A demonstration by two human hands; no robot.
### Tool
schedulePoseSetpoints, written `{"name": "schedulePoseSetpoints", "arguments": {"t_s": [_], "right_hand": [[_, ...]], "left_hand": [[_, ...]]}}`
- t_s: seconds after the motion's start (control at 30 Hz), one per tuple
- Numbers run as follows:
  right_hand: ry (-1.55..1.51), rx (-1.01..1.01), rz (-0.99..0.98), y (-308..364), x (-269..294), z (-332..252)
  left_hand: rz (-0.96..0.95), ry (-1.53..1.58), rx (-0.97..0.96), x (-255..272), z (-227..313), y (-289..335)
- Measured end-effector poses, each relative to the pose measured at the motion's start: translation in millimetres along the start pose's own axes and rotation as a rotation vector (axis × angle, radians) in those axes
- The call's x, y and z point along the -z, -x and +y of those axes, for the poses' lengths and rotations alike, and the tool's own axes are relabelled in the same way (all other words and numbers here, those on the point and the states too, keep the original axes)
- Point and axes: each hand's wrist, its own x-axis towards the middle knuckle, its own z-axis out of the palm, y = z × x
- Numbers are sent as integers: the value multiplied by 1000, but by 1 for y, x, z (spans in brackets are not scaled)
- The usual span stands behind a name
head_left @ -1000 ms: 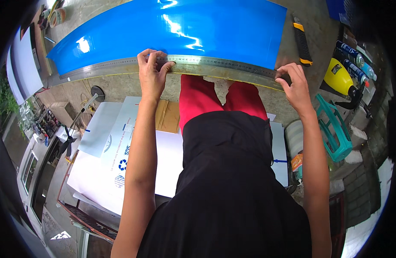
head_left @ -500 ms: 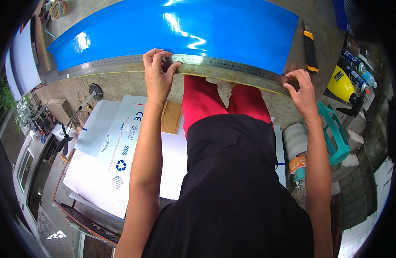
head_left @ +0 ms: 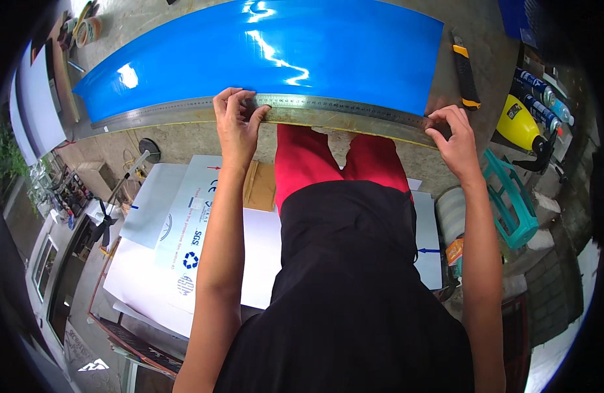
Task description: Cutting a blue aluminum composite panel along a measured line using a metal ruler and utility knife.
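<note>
Ruler [head_left: 315, 101]: on the table [head_left: 354, 124], along the near edge of the blue sheet [head_left: 269, 59]; looks like thin metal, stiff, slightly springy, probably slick.
Left hand [head_left: 237, 128]: my fingers curl over its middle, thumb apart from them; pinching or only pressing, I can't tell.
Right hand [head_left: 454, 137]: fingers bent, thumb close, at its right end; grip unclear.
Sheet: glossy, likely light, floppy, easily creased.
Best hold: ruler's two ends, fingertips flat.
</note>
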Motion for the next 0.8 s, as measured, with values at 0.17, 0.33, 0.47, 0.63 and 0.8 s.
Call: {"name": "schedulePoseSetpoints", "arguments": {"t_s": [0.17,0.33,0.47,0.63,0.8], "right_hand": [[-7,3,1,-2,-2,0],[33,57,20,-4,-1,-1],[75,48,-10,-2,2,-1],[96,14,-51,-5,3,2],[144,-11,-112,-12,6,-1]], "left_hand": [[4,22,44,0,-2,6],[120,31,46,0,-1,15],[232,-47,50,2,-14,25],[336,-152,202,29,-31,30],[388,-231,257,58,-67,26]]}}
